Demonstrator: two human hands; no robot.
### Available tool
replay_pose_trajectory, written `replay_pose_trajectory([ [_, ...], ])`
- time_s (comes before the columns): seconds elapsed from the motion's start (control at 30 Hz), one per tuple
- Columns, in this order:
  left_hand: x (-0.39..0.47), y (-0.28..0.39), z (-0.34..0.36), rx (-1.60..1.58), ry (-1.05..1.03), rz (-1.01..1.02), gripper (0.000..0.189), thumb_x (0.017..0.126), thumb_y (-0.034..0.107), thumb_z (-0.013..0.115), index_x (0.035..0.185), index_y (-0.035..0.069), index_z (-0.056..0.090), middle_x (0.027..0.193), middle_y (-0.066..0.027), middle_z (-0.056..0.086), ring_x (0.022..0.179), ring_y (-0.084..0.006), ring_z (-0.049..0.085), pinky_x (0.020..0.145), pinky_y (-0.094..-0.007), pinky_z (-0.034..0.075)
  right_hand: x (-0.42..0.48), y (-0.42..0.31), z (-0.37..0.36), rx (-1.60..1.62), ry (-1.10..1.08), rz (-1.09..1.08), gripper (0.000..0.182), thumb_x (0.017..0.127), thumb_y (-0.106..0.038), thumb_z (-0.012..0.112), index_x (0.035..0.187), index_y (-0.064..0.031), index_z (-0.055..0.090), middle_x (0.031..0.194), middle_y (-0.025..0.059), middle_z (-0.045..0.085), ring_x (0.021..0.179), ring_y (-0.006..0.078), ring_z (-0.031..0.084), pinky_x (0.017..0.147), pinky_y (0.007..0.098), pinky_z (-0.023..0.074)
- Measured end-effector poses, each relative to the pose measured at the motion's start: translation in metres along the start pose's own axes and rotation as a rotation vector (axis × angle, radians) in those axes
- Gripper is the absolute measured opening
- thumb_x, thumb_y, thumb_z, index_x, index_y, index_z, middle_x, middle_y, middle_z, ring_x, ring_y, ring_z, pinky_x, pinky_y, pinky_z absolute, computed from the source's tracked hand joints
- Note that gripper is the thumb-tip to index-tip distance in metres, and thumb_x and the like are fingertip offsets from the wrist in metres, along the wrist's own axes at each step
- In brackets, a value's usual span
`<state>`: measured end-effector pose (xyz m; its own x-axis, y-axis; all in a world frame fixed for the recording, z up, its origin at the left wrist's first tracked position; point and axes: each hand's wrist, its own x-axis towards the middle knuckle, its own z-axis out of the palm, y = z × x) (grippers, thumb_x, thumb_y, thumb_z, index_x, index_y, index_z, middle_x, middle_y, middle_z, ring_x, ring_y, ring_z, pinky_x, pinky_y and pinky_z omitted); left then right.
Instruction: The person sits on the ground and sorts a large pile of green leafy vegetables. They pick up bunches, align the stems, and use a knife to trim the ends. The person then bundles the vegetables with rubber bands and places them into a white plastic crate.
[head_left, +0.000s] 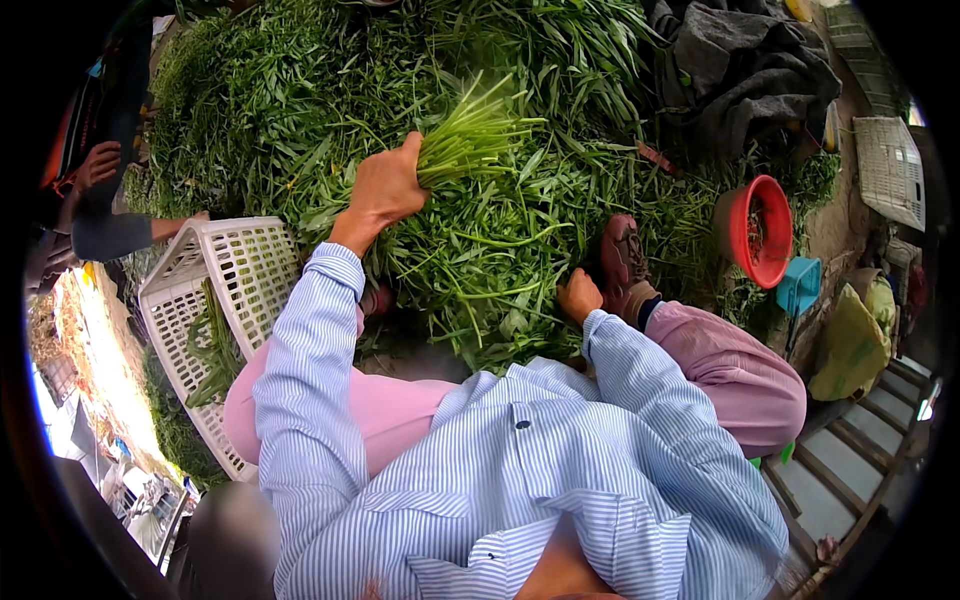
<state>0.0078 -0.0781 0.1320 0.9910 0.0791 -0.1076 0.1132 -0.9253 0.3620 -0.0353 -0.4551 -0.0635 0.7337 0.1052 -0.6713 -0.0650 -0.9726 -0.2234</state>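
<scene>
Closed around a bundle of green leafy-vegetable stems (476, 142), my left hand (386, 180) is held out over a wide heap of long-leaved greens (502, 232). The cut-looking stem ends fan out to the upper right. My right hand (580, 295) is low over the near right part of the heap, beside my reddish-brown shoe (621, 251). Its fingers are curled, and whether they hold anything is hidden. Loose stems lie on the leaves between my hands.
A white plastic crate (251, 262) with some greens inside stands tilted at my left. On the right are a red bucket (771, 232), a small blue container (799, 285), a dark cloth (742, 67) and another white crate (890, 169). Another person's hand (99, 163) shows at far left.
</scene>
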Motion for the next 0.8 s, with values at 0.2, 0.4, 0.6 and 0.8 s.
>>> replay_pose_trajectory([
  [0.2,0.022,0.005,0.058,-0.020,-0.153,-0.022,0.039,0.069,0.005,0.062,0.105,-0.002,0.049,0.074,-0.0224,0.066,0.072,-0.0422,0.066,0.063,-0.0507,0.051,-0.015,-0.011,-0.030,0.001,-0.096,-0.117,0.038,0.086,-0.025,0.064,0.108,0.0013,0.048,0.098,0.0278,0.065,0.092,0.0471,0.063,0.079,0.0527,0.0509],
  [0.4,0.022,-0.003,0.163,-0.042,-0.225,-0.129,0.039,0.070,0.002,0.061,0.106,-0.006,0.047,0.075,-0.0229,0.066,0.072,-0.0412,0.067,0.065,-0.0502,0.053,-0.062,0.006,-0.175,-0.067,-0.043,-0.320,0.028,0.091,-0.013,0.058,0.105,0.0015,0.039,0.084,0.0333,0.059,0.082,0.0532,0.059,0.067,0.0551,0.0458],
  [0.6,0.026,0.001,0.166,0.026,-0.226,-0.133,0.047,0.071,0.001,0.065,0.113,-0.007,0.047,0.075,-0.0195,0.067,0.070,-0.0352,0.068,0.059,-0.0453,0.053,-0.087,-0.054,-0.231,0.247,-0.052,-0.299,0.021,0.101,-0.019,0.048,0.095,0.0005,0.052,0.071,0.0116,0.056,0.062,0.0222,0.054,0.060,0.0367,0.0454],
  [0.8,0.026,0.006,0.163,0.036,-0.240,-0.145,0.052,0.071,0.001,0.064,0.120,-0.008,0.046,0.078,-0.0201,0.068,0.072,-0.0354,0.069,0.059,-0.0443,0.053,-0.036,-0.102,-0.156,0.639,-0.289,-0.278,0.035,0.105,-0.029,0.042,0.098,0.0007,0.058,0.074,0.0013,0.053,0.064,0.0095,0.046,0.058,0.0270,0.0395],
])
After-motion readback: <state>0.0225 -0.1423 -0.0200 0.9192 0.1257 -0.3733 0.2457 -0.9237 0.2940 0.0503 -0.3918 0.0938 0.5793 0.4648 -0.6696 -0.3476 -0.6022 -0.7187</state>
